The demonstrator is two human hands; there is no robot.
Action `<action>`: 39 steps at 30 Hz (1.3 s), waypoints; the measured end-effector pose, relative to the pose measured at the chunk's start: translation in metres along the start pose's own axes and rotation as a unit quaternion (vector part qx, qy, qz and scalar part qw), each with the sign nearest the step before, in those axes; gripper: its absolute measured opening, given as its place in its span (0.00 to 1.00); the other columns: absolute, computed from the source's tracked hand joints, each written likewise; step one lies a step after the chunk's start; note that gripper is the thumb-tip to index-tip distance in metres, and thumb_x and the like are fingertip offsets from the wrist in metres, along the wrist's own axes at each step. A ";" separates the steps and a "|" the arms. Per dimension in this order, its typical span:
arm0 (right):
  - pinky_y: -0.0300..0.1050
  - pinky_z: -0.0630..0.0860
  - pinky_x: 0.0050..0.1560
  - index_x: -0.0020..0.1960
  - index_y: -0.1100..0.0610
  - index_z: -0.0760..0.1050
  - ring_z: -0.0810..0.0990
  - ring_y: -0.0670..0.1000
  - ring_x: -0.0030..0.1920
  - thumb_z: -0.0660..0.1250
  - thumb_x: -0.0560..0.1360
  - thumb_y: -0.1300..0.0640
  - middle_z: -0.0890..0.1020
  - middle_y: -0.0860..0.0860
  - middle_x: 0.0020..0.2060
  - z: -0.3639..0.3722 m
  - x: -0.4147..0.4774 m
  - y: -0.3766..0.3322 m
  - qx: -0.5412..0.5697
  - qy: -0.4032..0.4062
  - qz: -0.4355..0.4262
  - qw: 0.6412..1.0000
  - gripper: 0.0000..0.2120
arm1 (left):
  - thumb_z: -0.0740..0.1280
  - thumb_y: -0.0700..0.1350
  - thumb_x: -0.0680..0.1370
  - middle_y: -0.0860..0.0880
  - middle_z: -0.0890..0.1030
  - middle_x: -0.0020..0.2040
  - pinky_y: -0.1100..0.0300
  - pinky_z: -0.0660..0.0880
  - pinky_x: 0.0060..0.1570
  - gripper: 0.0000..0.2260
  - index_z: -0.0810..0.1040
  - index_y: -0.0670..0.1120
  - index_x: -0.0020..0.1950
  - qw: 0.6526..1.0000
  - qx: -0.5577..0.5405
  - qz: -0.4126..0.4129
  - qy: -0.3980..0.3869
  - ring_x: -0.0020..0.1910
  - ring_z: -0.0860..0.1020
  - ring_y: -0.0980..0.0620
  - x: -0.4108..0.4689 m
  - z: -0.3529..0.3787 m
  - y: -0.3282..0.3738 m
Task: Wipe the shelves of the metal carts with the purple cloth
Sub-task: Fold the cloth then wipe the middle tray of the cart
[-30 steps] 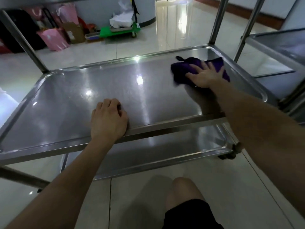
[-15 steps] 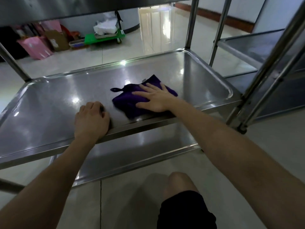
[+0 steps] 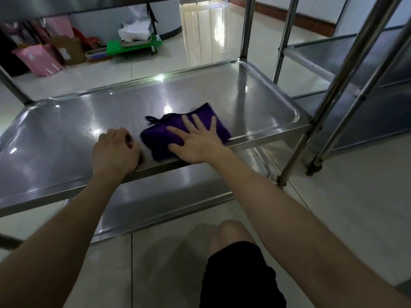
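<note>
Status: R grip (image 3: 198,143) lies flat on the purple cloth (image 3: 155,142), fingers straight and spread apart, palm pressing down; nothing clamped. The cloth is folded and sits directly under R grip, on the mid shelf (image 3: 66,141) of the metal cart, at its front rim. L grip (image 3: 114,152) sits just left of the cloth, fingers curled together, braced on the same rim; no object held.

Handling (est.): cloth is soft, light and limp, and likely bunches or skids on smooth steel w/o even pressure. Drive it w/ flat palm over centre. To lift, pinch the folded edge beyond the fingertips. Below both grips, the lower shelf (image 3: 166,196) presumably needs wiping too.
</note>
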State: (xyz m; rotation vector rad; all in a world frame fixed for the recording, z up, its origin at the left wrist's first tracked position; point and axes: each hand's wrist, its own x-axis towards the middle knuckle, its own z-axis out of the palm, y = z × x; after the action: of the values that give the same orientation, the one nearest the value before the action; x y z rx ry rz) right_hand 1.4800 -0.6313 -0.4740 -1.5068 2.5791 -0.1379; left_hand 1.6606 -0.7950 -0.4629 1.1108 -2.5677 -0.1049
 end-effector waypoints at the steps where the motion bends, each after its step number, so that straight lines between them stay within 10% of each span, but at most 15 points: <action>1: 0.78 0.29 0.77 0.87 0.36 0.47 0.39 0.60 0.87 0.46 0.84 0.28 0.44 0.51 0.88 0.000 -0.004 -0.005 0.003 -0.001 -0.023 1.000 0.34 | 0.66 0.51 0.83 0.41 0.80 0.59 0.38 0.79 0.60 0.12 0.81 0.45 0.61 1.000 0.003 0.001 0.003 0.58 0.78 0.38 0.000 0.000 -0.002; 14: 0.76 0.30 0.78 0.85 0.30 0.46 0.38 0.58 0.87 0.45 0.70 0.14 0.43 0.48 0.88 -0.047 -0.009 0.222 0.024 -0.013 0.208 0.978 0.47 | 0.66 0.50 0.82 0.44 0.81 0.57 0.41 0.78 0.56 0.08 0.81 0.49 0.55 1.000 0.002 0.016 0.001 0.56 0.77 0.40 0.003 0.007 -0.010; 28: 0.78 0.30 0.76 0.85 0.31 0.47 0.40 0.59 0.87 0.45 0.79 0.23 0.45 0.50 0.88 -0.006 0.033 0.014 0.022 0.010 -0.055 0.998 0.36 | 0.65 0.53 0.84 0.47 0.81 0.56 0.43 0.81 0.57 0.09 0.81 0.50 0.58 0.999 -0.021 0.015 0.047 0.54 0.78 0.46 0.006 0.018 -0.017; 33: 0.78 0.31 0.78 0.86 0.33 0.43 0.38 0.59 0.87 0.48 0.66 0.09 0.42 0.50 0.88 -0.001 -0.039 0.007 0.025 0.004 -0.067 0.997 0.55 | 0.62 0.51 0.86 0.43 0.82 0.64 0.43 0.78 0.66 0.16 0.80 0.45 0.69 0.992 -0.090 -0.023 0.085 0.62 0.80 0.42 -0.002 0.011 -0.006; 36: 0.82 0.40 0.78 0.86 0.37 0.37 0.39 0.64 0.86 0.74 0.67 0.22 0.40 0.54 0.88 -0.008 -0.043 0.006 -0.061 -0.008 -0.088 0.994 0.63 | 0.62 0.54 0.86 0.45 0.82 0.63 0.51 0.72 0.68 0.17 0.80 0.44 0.67 0.973 -0.142 0.076 0.164 0.64 0.78 0.45 -0.016 0.002 -0.008; 39: 0.83 0.48 0.78 0.86 0.36 0.35 0.41 0.64 0.87 0.77 0.75 0.45 0.42 0.55 0.87 -0.007 -0.042 0.011 -0.085 0.008 -0.092 0.992 0.58 | 0.70 0.61 0.80 0.44 0.80 0.63 0.50 0.69 0.69 0.25 0.80 0.43 0.67 0.934 -0.129 0.289 0.165 0.64 0.77 0.44 -0.039 0.005 -0.011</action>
State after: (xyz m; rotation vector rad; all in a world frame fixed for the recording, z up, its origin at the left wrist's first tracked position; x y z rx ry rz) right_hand 1.4892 -0.5895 -0.4656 -1.8108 2.5158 0.0517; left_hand 1.6916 -0.7747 -0.4808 0.2265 -2.3726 -0.0949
